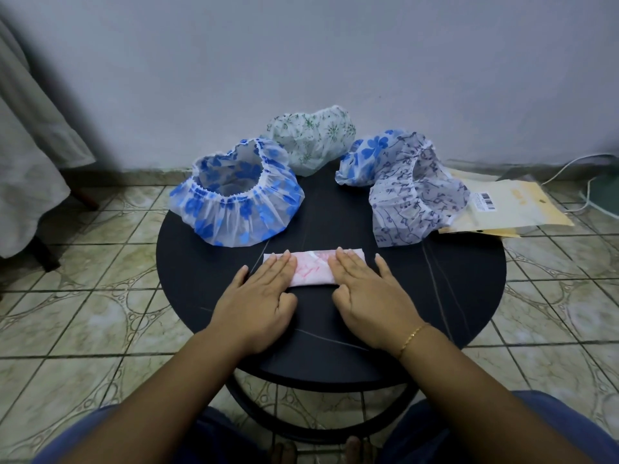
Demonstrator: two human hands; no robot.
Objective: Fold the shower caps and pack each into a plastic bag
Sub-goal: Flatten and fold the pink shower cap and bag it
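Observation:
A pink-patterned shower cap (313, 267), folded into a flat strip, lies on the round black table (462, 283). My left hand (261, 296) presses flat on its left part and my right hand (368, 293) presses flat on its right part, fingers straight. Behind them stand unfolded caps: a blue-flowered cap (234, 199) at the left, a green-sprigged cap (311, 139) at the back, a second blue-flowered cap (361, 159) and a grey-branch cap (415, 202) at the right. Plastic bags (509, 205) with a barcode label lie at the table's right edge.
The table stands on a tiled floor (100, 296) close to a pale wall (301, 61). A white cloth (30, 155) hangs over furniture at the left. A white cable (569, 165) runs along the floor at the right.

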